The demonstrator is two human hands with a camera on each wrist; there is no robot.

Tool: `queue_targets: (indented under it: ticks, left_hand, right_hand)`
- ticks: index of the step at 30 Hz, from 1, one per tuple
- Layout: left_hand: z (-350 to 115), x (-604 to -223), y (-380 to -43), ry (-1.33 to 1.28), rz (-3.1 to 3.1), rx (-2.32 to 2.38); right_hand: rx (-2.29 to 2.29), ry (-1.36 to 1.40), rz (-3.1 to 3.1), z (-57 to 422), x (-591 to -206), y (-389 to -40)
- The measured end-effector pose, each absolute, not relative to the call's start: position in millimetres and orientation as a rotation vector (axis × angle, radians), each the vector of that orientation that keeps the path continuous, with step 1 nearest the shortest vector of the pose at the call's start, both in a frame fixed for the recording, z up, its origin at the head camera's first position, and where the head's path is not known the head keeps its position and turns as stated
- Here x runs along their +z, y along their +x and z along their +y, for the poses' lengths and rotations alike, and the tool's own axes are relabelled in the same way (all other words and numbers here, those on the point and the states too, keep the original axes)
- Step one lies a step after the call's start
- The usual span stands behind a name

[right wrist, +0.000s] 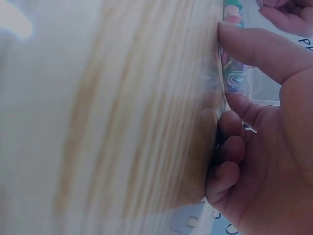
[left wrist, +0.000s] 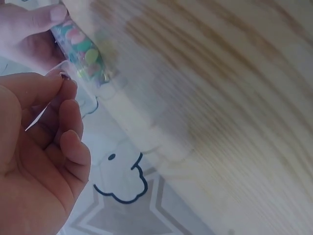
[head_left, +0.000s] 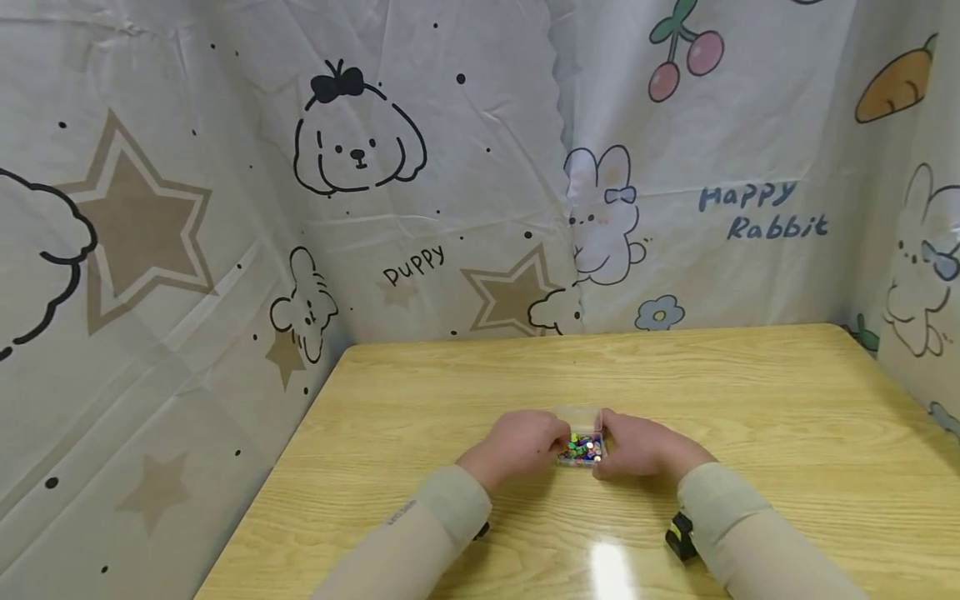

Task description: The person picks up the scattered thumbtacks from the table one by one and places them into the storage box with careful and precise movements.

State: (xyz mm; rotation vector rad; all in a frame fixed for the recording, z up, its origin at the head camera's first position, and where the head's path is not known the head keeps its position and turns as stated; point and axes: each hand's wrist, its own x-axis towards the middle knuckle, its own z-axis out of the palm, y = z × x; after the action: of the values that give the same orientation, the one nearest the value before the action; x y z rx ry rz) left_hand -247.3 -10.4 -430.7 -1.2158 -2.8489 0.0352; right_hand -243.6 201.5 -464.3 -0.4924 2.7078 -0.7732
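Observation:
A small clear plastic box (head_left: 579,464) sits on the table in the head view, its clear lid (head_left: 579,416) raised at the back. Shiny multicoloured sequins (head_left: 583,447) fill it. My right hand (head_left: 641,444) grips the box's right side, thumb at the front and fingers behind, as the right wrist view also shows. At the box's left edge is my left hand (head_left: 522,443). Its thumb and index finger pinch a tiny dark, shiny sequin (left wrist: 64,76) in the left wrist view, the other fingers curled. Most of that piece is hidden by the fingertips.
The wooden table (head_left: 420,383) extends around both hands. A printed cloth (head_left: 480,192) with cartoon animals and stars hangs behind it and at both sides. A black strapped device (head_left: 681,537) is at the right sleeve.

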Motion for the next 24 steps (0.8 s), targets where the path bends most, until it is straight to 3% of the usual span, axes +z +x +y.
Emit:
queue_targets:
  ticks: [24]
  left_hand:
    - [-2,-446,-237,-1.097,-2.859,-0.026]
  right_hand:
    - [-0.845,-0.533,2.714,207,-472,-236]
